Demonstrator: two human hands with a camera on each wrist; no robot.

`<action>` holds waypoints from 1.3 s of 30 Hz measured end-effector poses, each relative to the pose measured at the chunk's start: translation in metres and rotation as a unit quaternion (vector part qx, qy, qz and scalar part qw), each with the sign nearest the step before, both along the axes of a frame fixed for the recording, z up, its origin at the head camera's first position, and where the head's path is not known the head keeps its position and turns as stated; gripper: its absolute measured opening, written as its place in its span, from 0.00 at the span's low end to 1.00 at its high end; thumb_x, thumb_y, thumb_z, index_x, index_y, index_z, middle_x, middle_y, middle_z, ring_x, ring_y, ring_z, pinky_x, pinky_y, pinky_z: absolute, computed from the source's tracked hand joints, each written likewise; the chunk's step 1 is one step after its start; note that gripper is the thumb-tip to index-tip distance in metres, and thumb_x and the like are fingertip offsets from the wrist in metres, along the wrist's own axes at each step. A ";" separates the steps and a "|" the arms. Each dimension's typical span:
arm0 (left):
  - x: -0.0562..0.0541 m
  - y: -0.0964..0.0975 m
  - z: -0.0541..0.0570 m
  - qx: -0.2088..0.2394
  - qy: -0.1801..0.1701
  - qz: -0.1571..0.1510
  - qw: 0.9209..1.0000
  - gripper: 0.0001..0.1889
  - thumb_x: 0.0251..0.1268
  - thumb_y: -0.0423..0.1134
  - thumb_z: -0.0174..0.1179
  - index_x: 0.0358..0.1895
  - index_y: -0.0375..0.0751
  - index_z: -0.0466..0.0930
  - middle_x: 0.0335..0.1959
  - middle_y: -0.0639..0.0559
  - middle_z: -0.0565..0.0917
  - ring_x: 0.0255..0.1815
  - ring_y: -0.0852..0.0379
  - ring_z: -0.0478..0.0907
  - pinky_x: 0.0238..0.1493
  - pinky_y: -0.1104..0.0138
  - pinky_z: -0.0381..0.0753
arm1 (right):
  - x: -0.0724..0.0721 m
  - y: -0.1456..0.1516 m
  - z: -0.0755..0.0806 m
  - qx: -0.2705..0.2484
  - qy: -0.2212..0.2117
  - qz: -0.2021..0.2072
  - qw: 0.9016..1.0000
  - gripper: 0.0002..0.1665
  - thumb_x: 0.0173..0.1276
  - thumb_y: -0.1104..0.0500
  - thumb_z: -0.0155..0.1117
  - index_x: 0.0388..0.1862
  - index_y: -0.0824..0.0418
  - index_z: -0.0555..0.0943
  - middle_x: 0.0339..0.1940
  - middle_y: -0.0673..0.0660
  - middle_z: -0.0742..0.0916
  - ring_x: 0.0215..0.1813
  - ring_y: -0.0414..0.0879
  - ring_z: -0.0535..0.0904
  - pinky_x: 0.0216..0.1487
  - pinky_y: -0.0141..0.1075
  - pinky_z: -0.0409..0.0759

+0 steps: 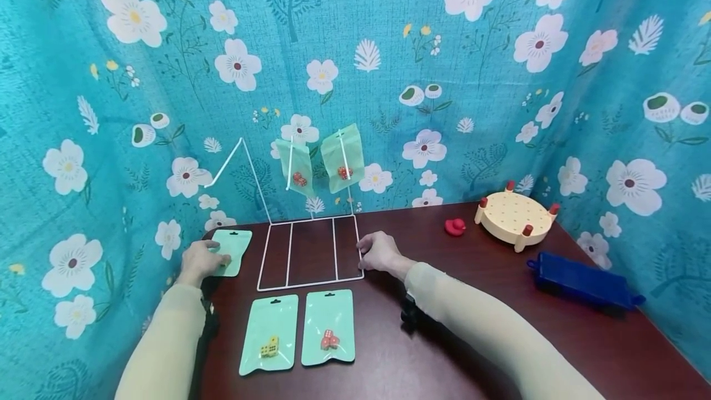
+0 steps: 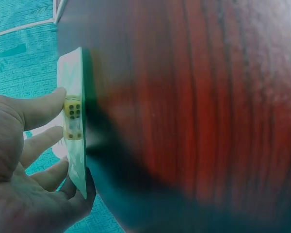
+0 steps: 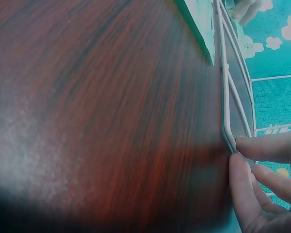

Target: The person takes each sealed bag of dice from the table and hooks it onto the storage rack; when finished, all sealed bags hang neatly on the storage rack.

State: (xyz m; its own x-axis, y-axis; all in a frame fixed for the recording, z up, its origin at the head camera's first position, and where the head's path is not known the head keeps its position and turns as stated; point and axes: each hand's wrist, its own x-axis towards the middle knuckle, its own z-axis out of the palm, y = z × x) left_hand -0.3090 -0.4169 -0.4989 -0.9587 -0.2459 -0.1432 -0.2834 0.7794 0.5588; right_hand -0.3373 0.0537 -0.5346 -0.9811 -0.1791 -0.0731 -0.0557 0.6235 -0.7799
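My left hand (image 1: 201,262) holds a pale green hang-hole pouch (image 1: 240,243) at the table's left side. In the left wrist view yellow dice show in this pouch (image 2: 75,158), with my thumb and fingers at its edges. My right hand (image 1: 383,253) pinches the right side of a white wire display rack (image 1: 311,284), near its front corner in the right wrist view. Two green pouches with red dice, a left one (image 1: 297,159) and a right one (image 1: 333,168), hang on the rack's hooks. In front lie a pouch with yellow dice (image 1: 273,316) and one with red dice (image 1: 329,307).
A red rubber duck (image 1: 455,227) sits at the back right. Beside it stands a round cream pegged piece (image 1: 516,218) with red tips. A dark blue oblong object (image 1: 580,281) lies along the right edge. Teal flowered curtain (image 1: 389,79) surrounds the dark wooden table (image 1: 444,350).
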 end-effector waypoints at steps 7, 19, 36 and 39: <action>0.006 -0.005 0.003 0.046 -0.023 0.017 0.999 0.37 0.75 0.41 0.67 0.82 0.29 0.70 0.82 0.19 0.67 0.74 0.24 0.67 0.79 0.22 0.60 | -0.028 0.006 -0.035 0.028 0.013 0.018 0.999 0.24 0.47 0.60 0.93 0.47 0.53 0.96 0.38 0.49 0.94 0.43 0.44 0.87 0.47 0.38 0.88; 0.022 -0.006 0.009 0.099 0.043 0.036 0.994 0.28 0.80 0.32 0.54 0.80 0.30 0.75 0.84 0.22 0.67 0.78 0.28 0.68 0.80 0.33 0.72 | -0.047 0.010 -0.060 0.018 0.002 0.018 1.000 0.24 0.45 0.58 0.94 0.45 0.48 0.96 0.36 0.44 0.93 0.41 0.41 0.87 0.47 0.35 0.88; 0.047 0.025 0.027 0.115 0.104 -0.003 0.988 0.24 0.82 0.34 0.60 0.77 0.37 0.81 0.78 0.27 0.79 0.73 0.32 0.78 0.77 0.38 0.78 | 0.009 0.003 0.004 -0.009 0.008 0.020 1.000 0.22 0.55 0.66 0.87 0.51 0.61 0.95 0.39 0.54 0.94 0.40 0.44 0.87 0.50 0.38 0.88; 0.050 0.033 0.031 0.118 0.115 -0.005 0.986 0.24 0.83 0.34 0.61 0.77 0.39 0.82 0.78 0.28 0.80 0.73 0.32 0.78 0.77 0.38 0.78 | -0.004 0.007 -0.013 -0.008 0.016 0.031 0.999 0.22 0.53 0.65 0.87 0.49 0.60 0.95 0.35 0.52 0.93 0.38 0.44 0.86 0.45 0.38 0.88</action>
